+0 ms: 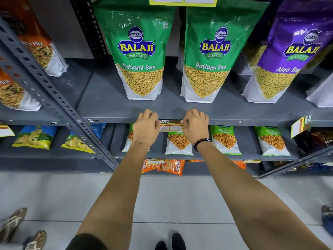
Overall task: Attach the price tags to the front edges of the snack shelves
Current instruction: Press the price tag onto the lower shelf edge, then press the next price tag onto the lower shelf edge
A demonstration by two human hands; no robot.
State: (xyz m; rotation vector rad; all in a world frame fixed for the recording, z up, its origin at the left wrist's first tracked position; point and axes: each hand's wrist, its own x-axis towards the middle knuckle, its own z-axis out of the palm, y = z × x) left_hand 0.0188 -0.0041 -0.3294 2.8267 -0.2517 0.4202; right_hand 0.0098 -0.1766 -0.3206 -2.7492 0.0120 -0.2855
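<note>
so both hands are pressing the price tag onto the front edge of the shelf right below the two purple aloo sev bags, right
Not quite. In the head view the left hand and right hand hold the small yellow and white price tag against the grey metal shelf edge, but the two bags above are green Ratlami Sev bags. The single purple Aloo Sev bag stands further right.

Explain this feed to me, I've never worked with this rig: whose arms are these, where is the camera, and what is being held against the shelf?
There is no machine here. One wide-angle camera on a person's head looks forward and down, so the two bare arms are the person's own. The left hand and the right hand, with a dark bead bracelet at its wrist, pinch the two ends of a price tag against the front edge of a grey shelf. Two green Ratlami Sev bags stand on that shelf, a purple bag to their right. Smaller snack packs sit on the shelf below.
</note>
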